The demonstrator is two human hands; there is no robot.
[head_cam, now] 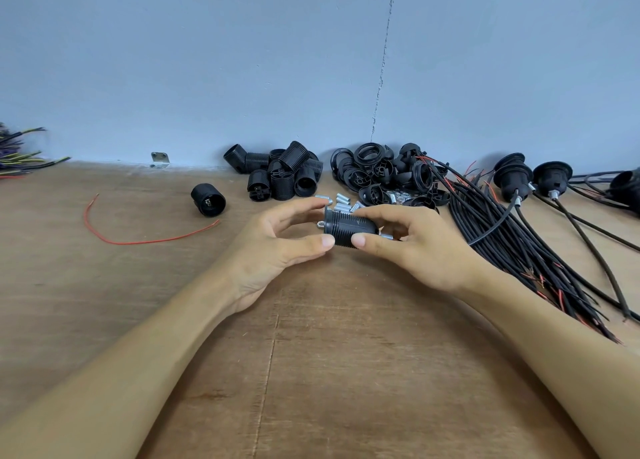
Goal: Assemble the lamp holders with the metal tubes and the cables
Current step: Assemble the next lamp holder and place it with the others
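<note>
— Nearest you?
— Your left hand (277,247) and right hand (415,247), each pinching one end of the lamp holder (349,228) between thumb and fingertips, over the surface (311,372).
— Handling?
— Likely light, rigid plastic. The ribbed barrel gives you grip, so take it there, not by the metal tube (387,236) poking from its right end.
— Beyond it?
— Loose tubes (343,202) just behind; holder bodies (280,172) by the wall (207,60); cables (512,243) to your right.
</note>
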